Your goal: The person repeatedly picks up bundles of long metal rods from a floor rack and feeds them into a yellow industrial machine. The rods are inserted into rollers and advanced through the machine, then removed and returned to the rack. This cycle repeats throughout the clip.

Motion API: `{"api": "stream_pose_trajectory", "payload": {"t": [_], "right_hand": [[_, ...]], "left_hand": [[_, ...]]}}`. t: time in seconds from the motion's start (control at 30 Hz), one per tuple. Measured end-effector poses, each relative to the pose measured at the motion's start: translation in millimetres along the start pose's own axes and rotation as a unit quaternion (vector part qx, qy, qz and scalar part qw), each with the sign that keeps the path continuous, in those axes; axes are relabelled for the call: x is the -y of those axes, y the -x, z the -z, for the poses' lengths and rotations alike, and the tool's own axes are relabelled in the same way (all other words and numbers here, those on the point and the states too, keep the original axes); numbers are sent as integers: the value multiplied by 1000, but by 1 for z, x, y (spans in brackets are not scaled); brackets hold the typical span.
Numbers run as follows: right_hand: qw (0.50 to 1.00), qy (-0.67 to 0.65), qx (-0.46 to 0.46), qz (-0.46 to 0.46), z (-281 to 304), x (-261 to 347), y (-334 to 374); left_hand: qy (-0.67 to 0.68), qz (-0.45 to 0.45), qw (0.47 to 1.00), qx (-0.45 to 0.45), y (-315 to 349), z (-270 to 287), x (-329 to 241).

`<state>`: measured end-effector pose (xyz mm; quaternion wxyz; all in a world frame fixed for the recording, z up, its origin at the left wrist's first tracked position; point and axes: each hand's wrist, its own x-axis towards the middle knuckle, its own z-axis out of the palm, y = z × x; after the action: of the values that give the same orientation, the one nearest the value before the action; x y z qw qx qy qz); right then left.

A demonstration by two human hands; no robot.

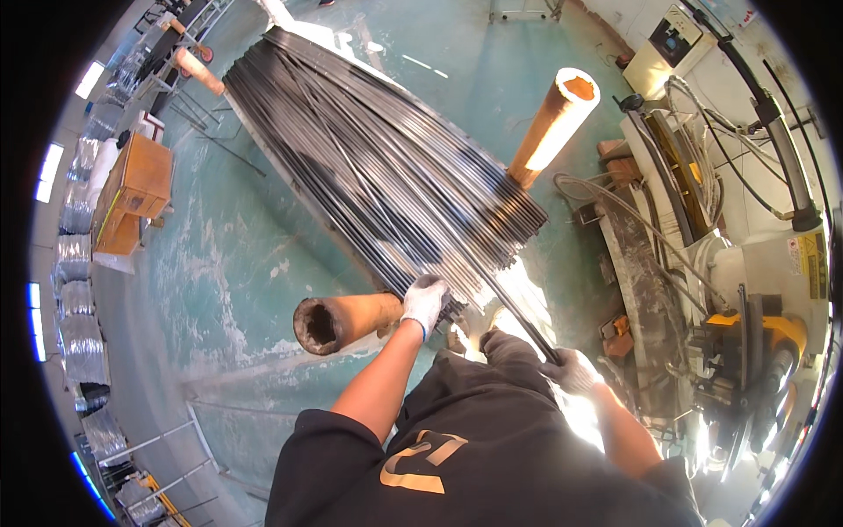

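A large bundle of long, thin dark metal rods [351, 149] lies lengthwise ahead of me on a low rack, with a few rods crossing the others at a slant. My right hand [575, 371], in a pale glove, is closed around the near end of a dark metal rod [514, 307] that sticks out past the bundle toward me. My left hand [425, 299], also gloved, is at the bundle's near left corner, fingers curled against the rod ends; whatever it grips is hidden. Beside it an orange-brown hollow post [351, 321] leans outward.
Another hollow post [558, 123] rises on the bundle's right side, and a third post [200, 72] stands far left. Machinery with yellow parts [760, 338] and looped hoses [702, 105] line the right. Brown boxes [140, 180] and silvery wrapped stacks [79, 259] are along the left.
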<state>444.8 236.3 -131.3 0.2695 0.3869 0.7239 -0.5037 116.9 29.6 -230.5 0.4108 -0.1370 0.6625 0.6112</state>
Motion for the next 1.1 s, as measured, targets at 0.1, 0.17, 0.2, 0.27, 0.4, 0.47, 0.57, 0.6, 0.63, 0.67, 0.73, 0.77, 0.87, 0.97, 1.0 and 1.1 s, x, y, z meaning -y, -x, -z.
{"api": "stream_pose_trajectory", "payload": {"t": [0.1,0.17,0.2,0.27,0.4,0.47,0.57,0.6,0.63,0.67,0.73,0.77,0.87,0.97,1.0,1.1], "right_hand": [[997,-72,-15,38,-39,42,-47],[990,-105,-13,93,-67,68,-97],[986,-131,-3,103,-87,76,-130],[977,-105,-84,167,-141,65,-217],[964,200,-110,134,-150,140,-277],[966,210,-118,91,-161,156,-290],[960,245,-109,81,-182,160,-315],[962,231,-128,73,-192,155,-325],[963,227,-126,80,-195,151,-327],[964,220,-125,85,-197,148,-330],[967,195,-124,107,-187,152,-329],[971,171,-122,117,-181,151,-325],[980,92,-93,146,-151,155,-304],[984,27,-99,146,-106,162,-258],[982,29,-111,151,-87,158,-238],[990,-27,-35,136,-48,78,-192]], "left_hand": [[-48,1,999,-2,19,14,24],[-103,12,995,-11,41,33,39],[-91,10,996,-9,51,45,51],[-155,-14,988,-12,72,62,58],[-87,5,993,-85,119,100,76],[-87,38,986,-139,144,106,77],[-20,56,983,-176,166,119,94],[-20,60,982,-178,166,117,91],[-12,67,981,-181,170,111,91],[-7,74,980,-182,171,107,90],[0,76,983,-165,164,96,90],[3,71,986,-152,160,90,88],[-1,45,992,-117,146,80,78],[-2,24,996,-82,121,67,58],[-10,16,997,-76,108,65,57],[53,42,997,-22,70,39,31]]}}
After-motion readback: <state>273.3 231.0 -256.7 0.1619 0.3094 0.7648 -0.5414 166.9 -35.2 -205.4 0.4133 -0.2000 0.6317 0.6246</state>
